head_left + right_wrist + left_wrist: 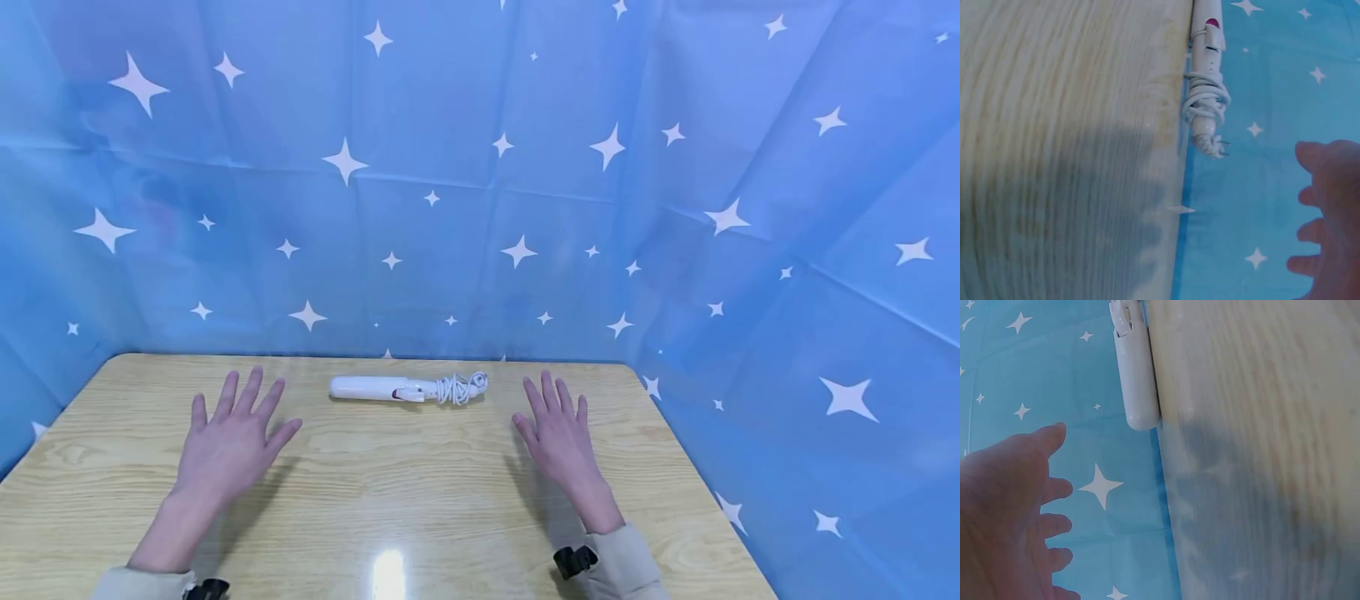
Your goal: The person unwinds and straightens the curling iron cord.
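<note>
A white hair curling iron [367, 387] lies lengthwise near the back edge of the table, its smooth rounded end to the left. Its white cord [453, 389] is wound around the handle at the right end, and a two-pin plug [1215, 147] shows in the right wrist view. To the left of the iron, my left hand [225, 454] is held over the table with fingers spread and nothing in it. My right hand [561, 442] hovers on the other side, palm down, fingers extended, also holding nothing. Both hands cast shadows onto the wood.
The light wood table [375, 483] has rounded back corners. Behind it and along both sides hangs a blue curtain [435, 225] with white stars. Black straps [576, 562] sit at the wrists by the light sleeves [626, 560]. A bright reflection shines near the table's front.
</note>
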Demonstrator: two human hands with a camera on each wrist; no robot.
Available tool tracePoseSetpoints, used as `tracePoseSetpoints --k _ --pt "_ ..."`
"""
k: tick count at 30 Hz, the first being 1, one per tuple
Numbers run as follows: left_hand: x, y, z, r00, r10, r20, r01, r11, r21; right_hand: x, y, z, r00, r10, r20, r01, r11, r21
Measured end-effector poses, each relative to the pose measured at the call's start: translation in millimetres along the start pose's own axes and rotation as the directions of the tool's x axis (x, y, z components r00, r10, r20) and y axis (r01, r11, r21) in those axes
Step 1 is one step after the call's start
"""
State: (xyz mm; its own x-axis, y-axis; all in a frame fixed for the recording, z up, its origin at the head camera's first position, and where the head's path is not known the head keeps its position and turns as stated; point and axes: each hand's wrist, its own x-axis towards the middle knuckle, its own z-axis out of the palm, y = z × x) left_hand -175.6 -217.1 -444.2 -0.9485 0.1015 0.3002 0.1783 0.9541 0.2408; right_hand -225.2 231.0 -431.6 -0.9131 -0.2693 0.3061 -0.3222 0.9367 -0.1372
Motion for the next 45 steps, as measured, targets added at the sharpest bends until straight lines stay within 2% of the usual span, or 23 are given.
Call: tracePoseSetpoints --k 10,12,15,17,21,26,34,45 --pt "6.2 3.3 8.9 0.998 0.013 0.057 -0.011 0.999 -0.042 7.2 10.0 14.1 0.998 -0.020 0.058 0.019 0.999 0.025" --pt "11.3 3.7 11.4 0.997 0.031 0.077 -0.027 0.998 -0.055 9.8 12.9 16.8 0.998 -0.024 0.065 0.021 0.998 0.052" --pt "20.5 1.0 16.8 0.992 0.069 0.108 -0.059 0.994 -0.092 16.3 16.1 20.6 0.997 -0.035 0.064 0.025 0.988 0.155" --pt "26.2 -2.1 20.6 0.987 0.098 0.124 -0.081 0.987 -0.137 21.7 17.4 23.9 0.996 -0.038 0.076 0.018 0.969 0.247" --pt "33.3 -9.6 27.4 0.982 0.133 0.136 -0.097 0.965 -0.245 31.3 18.2 32.2 0.993 -0.032 0.114 -0.018 0.911 0.411" --pt "40.2 -13.3 33.3 0.981 0.148 0.127 -0.098 0.936 -0.337 40.7 18.6 41.3 0.983 -0.001 0.184 -0.097 0.846 0.524" --pt "57.2 -18.4 45.5 0.978 0.131 0.165 -0.034 0.873 -0.487 54.1 21.3 53.5 0.970 0.008 0.241 -0.141 0.830 0.540" --pt "76.4 -17.0 60.9 0.975 0.104 0.197 0.012 0.858 -0.514 69.1 24.6 68.6 0.976 0.009 0.216 -0.134 0.809 0.572"
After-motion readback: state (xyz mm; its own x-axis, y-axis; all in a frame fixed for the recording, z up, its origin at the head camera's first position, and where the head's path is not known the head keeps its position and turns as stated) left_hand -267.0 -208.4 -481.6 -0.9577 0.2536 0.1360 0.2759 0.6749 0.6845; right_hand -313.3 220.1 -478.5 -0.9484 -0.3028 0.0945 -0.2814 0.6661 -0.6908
